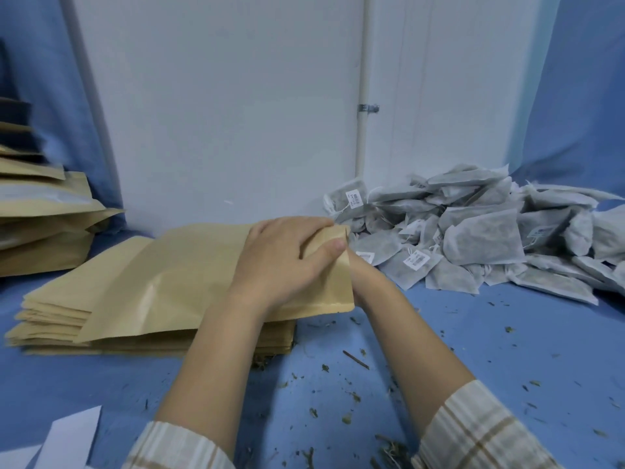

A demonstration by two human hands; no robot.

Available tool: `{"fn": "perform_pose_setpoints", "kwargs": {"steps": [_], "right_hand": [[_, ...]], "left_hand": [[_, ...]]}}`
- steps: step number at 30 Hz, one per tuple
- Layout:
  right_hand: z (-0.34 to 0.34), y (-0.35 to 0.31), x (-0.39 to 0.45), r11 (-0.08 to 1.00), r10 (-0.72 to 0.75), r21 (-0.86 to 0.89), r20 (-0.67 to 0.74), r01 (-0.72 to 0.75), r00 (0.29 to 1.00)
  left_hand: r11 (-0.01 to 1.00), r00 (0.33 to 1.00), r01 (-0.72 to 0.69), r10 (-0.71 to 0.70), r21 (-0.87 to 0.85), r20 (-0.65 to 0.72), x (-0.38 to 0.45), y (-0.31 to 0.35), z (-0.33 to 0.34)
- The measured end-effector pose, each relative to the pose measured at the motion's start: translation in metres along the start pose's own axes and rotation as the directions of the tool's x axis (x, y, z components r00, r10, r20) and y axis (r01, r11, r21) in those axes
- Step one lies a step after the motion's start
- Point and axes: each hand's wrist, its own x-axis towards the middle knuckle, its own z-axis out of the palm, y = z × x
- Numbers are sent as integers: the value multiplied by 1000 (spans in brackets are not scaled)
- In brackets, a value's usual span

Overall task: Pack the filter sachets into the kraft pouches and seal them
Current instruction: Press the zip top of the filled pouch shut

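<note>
A kraft pouch (189,286) lies slanted on top of a stack of flat kraft pouches (54,319) at the centre left. My left hand (284,258) grips the pouch's right end, thumb on its front face near the top corner. My right hand (363,275) is behind that same end, mostly hidden by the pouch; only the wrist and heel of the hand show. A heap of grey filter sachets (480,231) with white tags lies to the right against the wall.
A second pile of kraft pouches (44,228) stands at the far left. White paper sheets (67,438) lie at the bottom left corner. Dried herb bits and a twig (355,360) are scattered over the blue table cloth (507,350). A white wall with a pipe (363,130) is behind.
</note>
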Motion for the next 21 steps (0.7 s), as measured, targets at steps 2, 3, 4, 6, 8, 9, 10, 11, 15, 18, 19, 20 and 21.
{"fn": "perform_pose_setpoints", "kwargs": {"steps": [2, 3, 4, 6, 8, 9, 10, 11, 15, 18, 19, 20, 21], "right_hand": [[-1, -9, -7, 999, 3, -52, 52, 0, 999], [-1, -16, -10, 999, 8, -53, 70, -4, 998], [2, -24, -13, 999, -4, -47, 93, 8, 996], [9, -43, -22, 998, -54, -22, 105, 57, 993], [20, -64, -32, 991, -129, 61, 125, 122, 984], [26, -76, -37, 980, -163, 134, 147, 144, 976], [32, -86, -43, 967, -196, 201, 179, 159, 964], [39, -95, -50, 957, -212, 245, 212, 158, 954], [69, -120, -73, 950, -192, 292, 273, 109, 943], [92, -130, -88, 932, -176, 357, 300, 61, 938], [100, -132, -92, 923, -180, 381, 309, 51, 934], [108, -133, -97, 916, -180, 400, 315, 42, 932], [117, -134, -101, 908, -174, 419, 319, 27, 932]], "left_hand": [[999, 998, -46, 46, 4, 43, -1, 5, -12], [998, 997, -70, 70, 7, 45, -1, 8, -19], [996, 995, -91, 90, 19, 43, -3, 12, -27], [992, 995, -101, 99, 80, 24, -7, 19, -44], [988, 996, -78, 84, 134, -40, -14, 27, -66], [987, 992, -75, 88, 139, -86, -19, 32, -77], [988, 986, -80, 98, 132, -136, -25, 35, -88], [991, 977, -86, 103, 99, -186, -33, 38, -99], [988, 966, -111, 82, -106, -246, -71, 46, -131], [989, 979, -73, 47, -127, -197, -103, 46, -151], [994, 982, -60, 44, -87, -184, -113, 43, -157], [998, 981, -61, 57, -13, -185, -121, 39, -163], [995, 975, -69, 82, 69, -207, -129, 35, -168]]}}
